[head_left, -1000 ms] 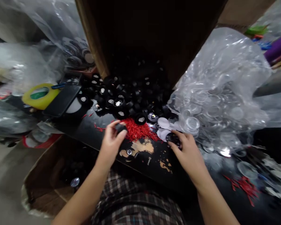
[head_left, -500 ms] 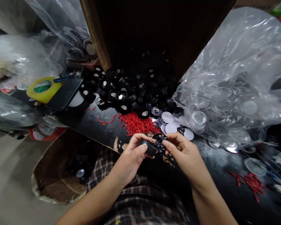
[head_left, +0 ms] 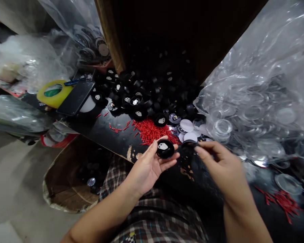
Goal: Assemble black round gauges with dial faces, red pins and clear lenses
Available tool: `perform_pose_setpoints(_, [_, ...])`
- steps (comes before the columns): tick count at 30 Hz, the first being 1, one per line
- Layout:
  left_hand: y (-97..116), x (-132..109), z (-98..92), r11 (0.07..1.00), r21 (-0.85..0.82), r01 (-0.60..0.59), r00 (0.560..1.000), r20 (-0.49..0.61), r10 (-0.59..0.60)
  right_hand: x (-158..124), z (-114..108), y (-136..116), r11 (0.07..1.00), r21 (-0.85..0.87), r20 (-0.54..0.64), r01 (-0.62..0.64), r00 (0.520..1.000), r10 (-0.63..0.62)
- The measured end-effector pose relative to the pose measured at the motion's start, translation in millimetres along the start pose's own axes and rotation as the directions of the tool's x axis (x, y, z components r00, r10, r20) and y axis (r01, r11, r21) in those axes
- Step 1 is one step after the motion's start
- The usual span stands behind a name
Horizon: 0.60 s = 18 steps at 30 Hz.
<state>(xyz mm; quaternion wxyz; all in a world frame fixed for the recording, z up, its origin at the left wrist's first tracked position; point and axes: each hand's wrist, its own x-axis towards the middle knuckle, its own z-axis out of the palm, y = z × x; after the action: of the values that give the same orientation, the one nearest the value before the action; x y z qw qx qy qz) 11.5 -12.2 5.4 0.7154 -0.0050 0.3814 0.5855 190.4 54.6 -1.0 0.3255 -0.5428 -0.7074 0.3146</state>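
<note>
My left hand [head_left: 152, 165] holds a round black cup-shaped housing [head_left: 165, 149], thumb at its rim and fingers beneath. A pale plate with small holes shows inside it. My right hand [head_left: 220, 165], a little blurred, pinches a dark disc [head_left: 190, 145] by its edge, to the right of the housing and apart from it. Just beyond my hands lies a heap of small red pointers [head_left: 152, 131]. White round discs [head_left: 186, 126] are stacked beside the heap. Several more black housings [head_left: 138, 114] are piled behind.
Clear plastic bags [head_left: 268, 84] of transparent round covers stand at the right. Yellow tape [head_left: 53, 93] and a dark phone [head_left: 77, 98] lie at the left. More red pointers [head_left: 285, 202] sit at the right. A cardboard box [head_left: 55, 194] stands below the table's left edge.
My hands have drawn apart. The dark printed disc has moved right, away from the housing, in my right hand. The housing has turned so its inside faces up. The view has shifted slightly.
</note>
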Motion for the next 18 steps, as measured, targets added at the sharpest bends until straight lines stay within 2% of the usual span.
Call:
perform_pose_setpoints(2, [-3.5,0.6,-0.9,0.998,0.015,-0.057,0.998,-0.018,0.057,-3.7,4.1,-14.0,0.995,0.097,0.136,-0.026,0.991,0.013])
perform_pose_setpoints(3, [-5.4,1.1,-1.6,0.995,0.027,-0.097,0.995,-0.034,0.098,-4.7,5.9,-20.4,0.991,0.131,0.161,-0.035,0.987,0.014])
perform_pose_setpoints(6, [-11.8,1.5,-3.1,0.988,0.055,-0.146,0.988,-0.047,0.149,-5.3,10.2,-33.6,0.984,0.171,0.168,-0.040,0.986,0.011])
perform_pose_setpoints(9, [-19.2,-0.6,-2.9,0.984,0.085,-0.160,0.987,0.013,0.159,-4.6,16.0,-38.2,0.984,0.174,0.184,-0.036,0.983,0.003])
perform_pose_setpoints(14, [-26.7,-4.0,-3.9,0.947,0.212,-0.243,0.970,0.074,0.232,-6.8,23.0,-40.1,0.953,0.234,0.220,-0.191,0.965,0.140])
perform_pose_setpoints(16, [-25.4,-3.6,-5.3,0.943,0.225,-0.244,0.970,0.066,0.235,-7.0,20.2,-38.1,0.955,0.211,0.228,-0.210,0.960,0.161])
perform_pose_setpoints(18, [-22.1,-2.5,-6.6,0.950,0.193,-0.245,0.969,0.037,0.243,-5.1,13.8,-30.7,0.978,0.128,0.170,-0.166,0.975,0.143])
